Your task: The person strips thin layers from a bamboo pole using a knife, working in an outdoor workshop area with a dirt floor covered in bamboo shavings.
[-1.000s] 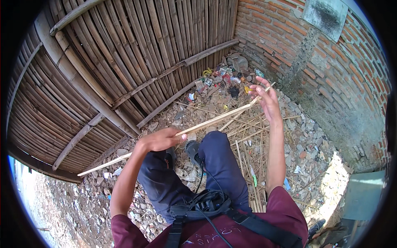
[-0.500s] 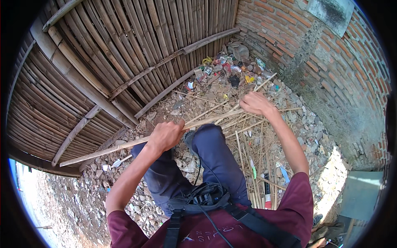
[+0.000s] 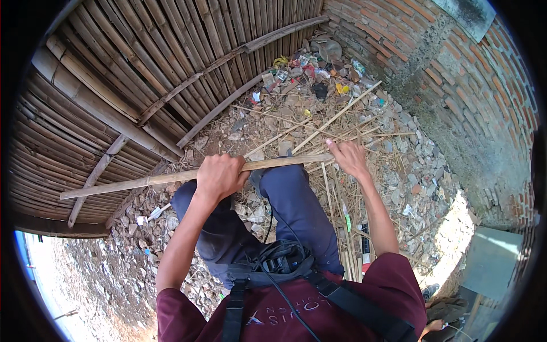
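A long, pale split bamboo strip (image 3: 165, 178) lies across in front of me, above my knees, its left end reaching toward the bamboo wall. My left hand (image 3: 219, 175) is closed around it near the middle. At the strip's right end is my right hand (image 3: 350, 158), its thumb raised and its other fingers curled at the strip, partly hidden. Beyond the hands, a thinner bamboo stick (image 3: 342, 115) slants over the littered ground. Several more thin sticks and straw lie between my right knee and right forearm, with a green-handled knife (image 3: 347, 219) among them.
A bamboo slat wall (image 3: 171, 62) stands at left, a brick wall (image 3: 456, 85) at right. Rubble and plastic litter (image 3: 319, 71) fill the far corner. A grey-green panel (image 3: 493, 262) leans at lower right, near part of another person (image 3: 436, 326).
The strip has shifted left and turned nearer level. My right hand has come down toward me along with it, its thumb now raised. My left hand has moved slightly up.
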Demonstrator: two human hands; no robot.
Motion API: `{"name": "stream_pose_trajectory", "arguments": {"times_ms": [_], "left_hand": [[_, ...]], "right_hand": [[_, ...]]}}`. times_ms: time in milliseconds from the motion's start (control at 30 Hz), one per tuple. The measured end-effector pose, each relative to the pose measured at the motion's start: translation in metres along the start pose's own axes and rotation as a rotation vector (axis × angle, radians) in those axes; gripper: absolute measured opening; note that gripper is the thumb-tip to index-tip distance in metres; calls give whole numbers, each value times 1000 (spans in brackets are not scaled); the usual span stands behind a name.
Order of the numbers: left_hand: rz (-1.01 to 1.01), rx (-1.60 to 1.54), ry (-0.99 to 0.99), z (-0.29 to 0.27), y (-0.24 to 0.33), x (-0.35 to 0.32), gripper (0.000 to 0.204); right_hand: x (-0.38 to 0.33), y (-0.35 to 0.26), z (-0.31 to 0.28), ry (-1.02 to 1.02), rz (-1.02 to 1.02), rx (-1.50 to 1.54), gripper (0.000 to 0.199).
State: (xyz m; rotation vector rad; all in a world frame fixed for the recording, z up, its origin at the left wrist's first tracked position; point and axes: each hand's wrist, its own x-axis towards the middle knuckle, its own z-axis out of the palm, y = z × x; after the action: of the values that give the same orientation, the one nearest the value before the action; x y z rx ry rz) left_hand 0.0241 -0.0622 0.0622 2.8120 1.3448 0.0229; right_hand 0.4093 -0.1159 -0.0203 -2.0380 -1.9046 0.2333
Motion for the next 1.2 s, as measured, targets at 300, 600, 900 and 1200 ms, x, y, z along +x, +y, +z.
{"name": "stream_pose_trajectory", "arguments": {"times_ms": [300, 600, 900, 1200], "left_hand": [[26, 2, 56, 0, -3, 3, 32], [20, -245, -126, -36, 3, -3, 53], [137, -297, 184, -50, -10, -7, 39], [50, -318, 47, -26, -26, -30, 32]], "right_hand": [[0, 10, 10, -118, 165, 232, 90], [9, 24, -63, -457, -118, 348, 51], [19, -2, -99, -337, -142, 2, 26], [-2, -7, -53, 222, -311, 278, 17]]}}
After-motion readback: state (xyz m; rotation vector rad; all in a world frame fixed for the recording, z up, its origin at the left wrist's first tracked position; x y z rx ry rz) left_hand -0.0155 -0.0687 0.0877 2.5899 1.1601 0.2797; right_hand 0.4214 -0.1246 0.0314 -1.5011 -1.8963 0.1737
